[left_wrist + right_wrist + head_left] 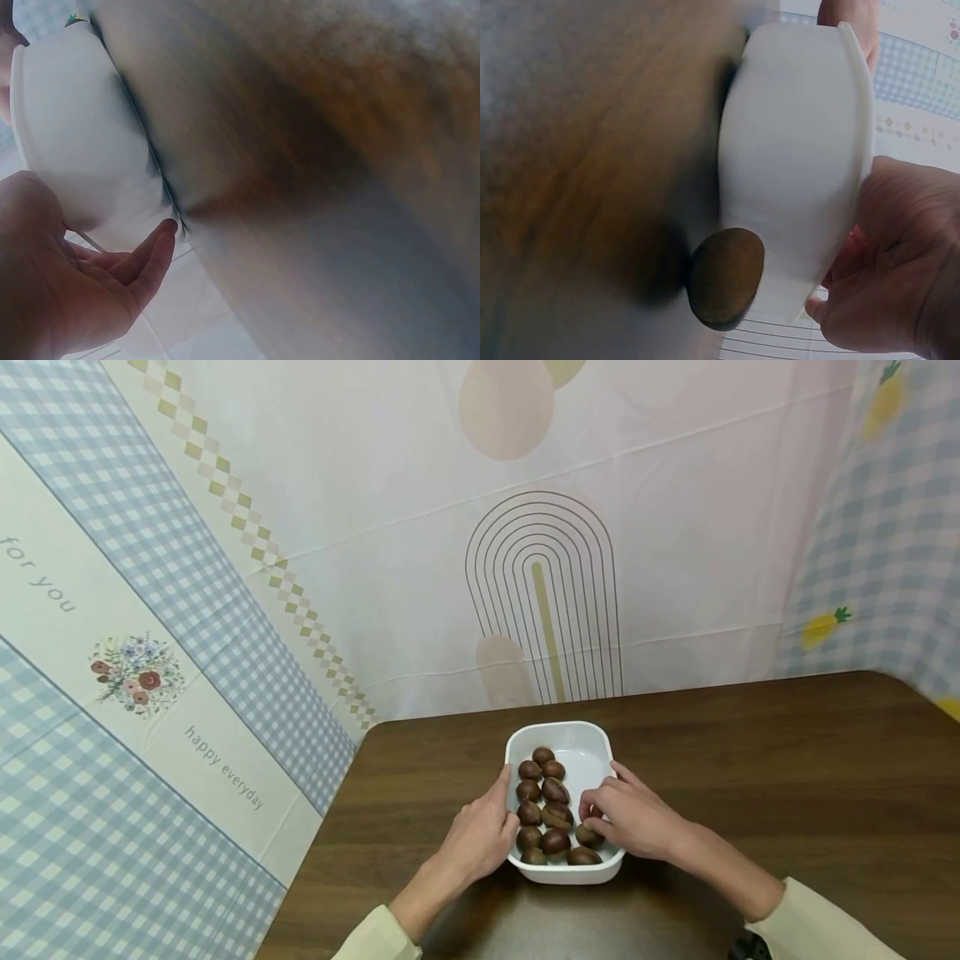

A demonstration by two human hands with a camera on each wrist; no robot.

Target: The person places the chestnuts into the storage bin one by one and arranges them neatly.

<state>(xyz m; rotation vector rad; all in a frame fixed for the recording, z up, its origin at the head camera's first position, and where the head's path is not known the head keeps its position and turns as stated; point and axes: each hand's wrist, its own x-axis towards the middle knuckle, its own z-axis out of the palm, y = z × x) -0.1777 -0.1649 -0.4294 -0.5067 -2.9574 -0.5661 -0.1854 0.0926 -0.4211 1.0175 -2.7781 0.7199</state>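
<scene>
A deep white dish [570, 876] holds several brown chestnuts [556, 790], mostly in two columns along its left side. My left hand [480, 831] holds the dish's left wall, thumb at the rim and fingers along the outside; the left wrist view shows those fingers [154, 262] beside the white wall. Reaching over the right rim, my right hand [637, 814] pinches a chestnut [596, 812] inside the dish, partly covered by the fingers. Just below it lies another chestnut [588, 836]. In the right wrist view, a single chestnut [726, 279] sits on the table against the dish's outer wall.
The dish stands on a dark brown wooden table [750, 760]. Behind the table hangs a pale patterned cloth [405, 610], and a blue checked cloth [225, 693] hangs at the left. The dish's upper right floor [585, 766] shows bare white.
</scene>
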